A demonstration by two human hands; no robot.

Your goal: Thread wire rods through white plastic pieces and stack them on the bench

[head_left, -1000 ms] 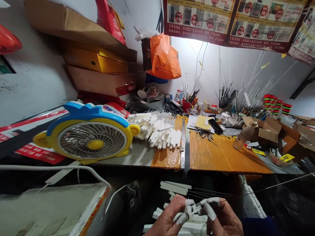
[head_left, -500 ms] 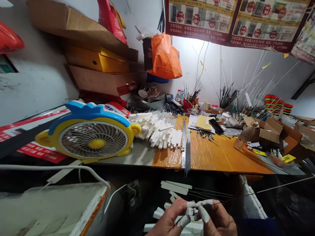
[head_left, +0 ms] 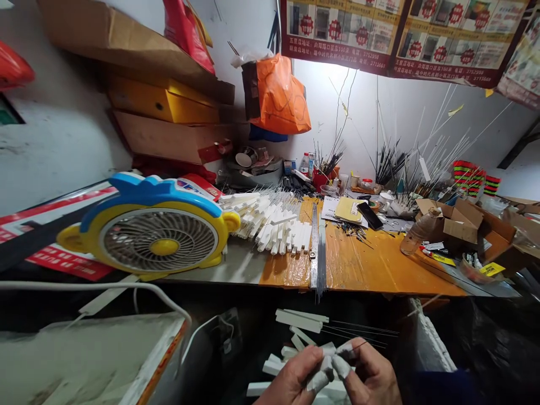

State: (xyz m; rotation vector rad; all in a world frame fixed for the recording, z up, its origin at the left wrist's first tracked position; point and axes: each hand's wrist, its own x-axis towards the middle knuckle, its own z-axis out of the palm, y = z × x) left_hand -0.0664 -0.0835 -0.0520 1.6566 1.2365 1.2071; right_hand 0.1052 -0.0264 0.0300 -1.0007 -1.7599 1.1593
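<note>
Both hands work low, in front of the table (head_left: 379,267) and below its front edge. The left hand (head_left: 295,374) has its covered thumb and fingertip pinched narrow on a small white block (head_left: 325,364). The right hand (head_left: 373,371) meets it there, fingers closed on a thin wire (head_left: 360,343); its far end cannot be made out. The block sits between the two sets of fingertips, partly hidden.

Principal hazard, in my judgement: the wire going in crooked, since the fingertips cover the point of contact. It could then break through the block's side or prick the left thumb. Squeezing too hard could dent or crack the block, which looks light and soft. The coverings on the fingers may dull touch, so a slip is possible; a dropped block would land among the loose white strips (head_left: 298,322) below and be hard to pick out.

Secondary findings: long wires (head_left: 363,329) trail from those strips close to the right hand and could snag it. On the table, a bundle of dark rods (head_left: 321,259) overhangs the front edge beside a metal ruler (head_left: 314,242); a raised arm could knock it off. The heap of white blocks (head_left: 276,225), left of the ruler, is loosely stacked and could slide if bumped.
</note>
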